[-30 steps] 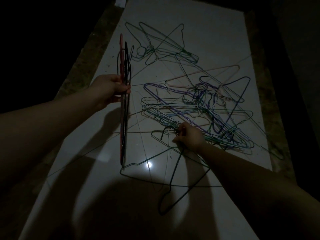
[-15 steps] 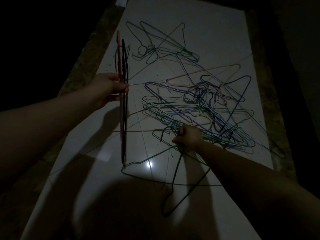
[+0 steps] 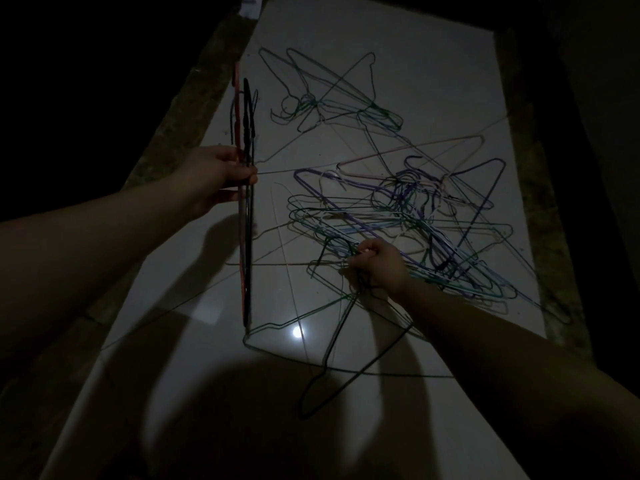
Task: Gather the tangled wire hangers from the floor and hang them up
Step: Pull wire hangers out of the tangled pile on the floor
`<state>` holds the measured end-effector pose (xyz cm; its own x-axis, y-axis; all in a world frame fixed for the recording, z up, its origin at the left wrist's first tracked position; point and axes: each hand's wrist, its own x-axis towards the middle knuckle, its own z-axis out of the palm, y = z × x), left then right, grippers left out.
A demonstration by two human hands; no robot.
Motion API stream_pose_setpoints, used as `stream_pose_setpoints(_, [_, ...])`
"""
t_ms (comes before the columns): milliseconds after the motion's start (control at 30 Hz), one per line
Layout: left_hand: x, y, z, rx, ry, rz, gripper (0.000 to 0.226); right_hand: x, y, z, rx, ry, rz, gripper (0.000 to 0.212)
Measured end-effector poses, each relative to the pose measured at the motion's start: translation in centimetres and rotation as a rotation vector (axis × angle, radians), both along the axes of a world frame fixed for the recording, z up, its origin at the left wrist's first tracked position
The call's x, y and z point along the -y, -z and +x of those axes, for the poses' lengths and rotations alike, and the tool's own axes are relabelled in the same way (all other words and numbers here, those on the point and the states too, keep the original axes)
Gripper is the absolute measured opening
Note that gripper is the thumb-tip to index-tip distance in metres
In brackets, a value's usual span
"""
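Two bare arms reach over a glossy white tiled floor (image 3: 433,64) in very dim light, where tangled wire hangers lie spread out. The left hand (image 3: 221,174) is raised above the tiles at the left, arm stretched forward, its fingers and thumb curled round a tight bundle of red and black wire hangers (image 3: 246,237) seen edge-on. The bundle stands nearly upright, running from well beyond the hand down to a point near a bright round reflection of light (image 3: 297,332) on the tile. The right hand (image 3: 377,268) is lower and further right, wrist bent down and knuckles up, fingers closed on thin wires at the near edge of a sprawling heap of green, blue and purple wire hangers (image 3: 415,220). A dark green wire hanger (image 3: 327,367) trails from under that hand toward the camera; in this light it cannot be told exactly which wires the fingers hold besides it. In the heap, a pale pink wire hanger (image 3: 450,143) lies across the far side, with a dark purple wire hanger (image 3: 485,188) just to its right. A smaller cluster of dark green wire hangers (image 3: 332,102) lies apart, further up the floor. A mottled dark stone border (image 3: 194,98) runs along the left edge of the tiles, and a small white scrap (image 3: 250,5) at the top edge is too dim and small to read. Shadows of both arms fall across the near tiles.
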<state>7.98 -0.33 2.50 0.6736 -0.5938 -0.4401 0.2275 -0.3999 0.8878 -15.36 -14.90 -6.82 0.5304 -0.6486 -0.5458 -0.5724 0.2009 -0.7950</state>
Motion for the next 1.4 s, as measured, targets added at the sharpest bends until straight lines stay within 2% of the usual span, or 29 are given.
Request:
stream_pose_setpoints(133, [0.2,-0.1,-0.3,-0.014,0.0,-0.011,0.026,0.2,-1.1,0.2,0.087,0.018,0.113,0.01])
stream_pose_setpoints(267, [0.4,-0.4,-0.6,-0.007,0.02,-0.012,0.02,0.8,-1.9,0.8,0.182,0.086,0.147,0.014])
stream_pose_setpoints(467, [0.6,-0.4,-0.7,-0.02,-0.003,-0.02,0.02,1.5,-4.2,2.7,0.309,0.162,0.034,0.016])
stream_pose_setpoints(533, [0.7,-0.3,-0.8,-0.007,-0.009,-0.011,0.027,1.3,-4.4,3.3,0.317,0.145,0.006,0.013])
stream_pose_setpoints(700, [0.4,-0.8,-0.4,-0.018,0.026,-0.024,0.021,0.9,-5.5,4.4,0.375,0.103,-0.119,0.018])
stream_pose_setpoints(833, [0.2,-0.8,-0.1,-0.055,0.005,-0.032,0.025,1.0,-5.6,4.8,0.31,-0.009,-0.219,0.021])
stream_pose_setpoints(967, [0.2,-1.7,0.8,-0.035,-0.015,-0.066,0.027,2.4,-7.0,6.0,0.342,0.116,-0.365,0.023])
stream_pose_setpoints(1033, [0.1,-1.9,1.3,-0.039,-0.015,-0.081,0.026,2.6,-7.7,6.2,0.345,0.045,-0.335,0.019])
stream_pose_setpoints(1133, [-0.2,-2.4,1.8,-0.026,-0.011,-0.08,0.027,2.7,-7.1,5.6,0.353,0.084,-0.327,0.027])
stream_pose_setpoints(1200, [-0.4,-2.2,2.3,-0.038,-0.015,-0.081,0.027,2.7,-6.9,5.4,0.307,-0.014,-0.299,0.026])
stream_pose_setpoints(1300, [-0.5,-2.2,2.3,-0.056,-0.03,-0.101,0.027,2.8,-7.0,5.3,0.344,0.046,-0.266,0.025])
stream_pose_setpoints(1400, [-0.6,-2.3,2.7,-0.013,-0.03,-0.105,0.027,2.2,-6.8,4.7,0.342,-0.033,-0.219,0.026])
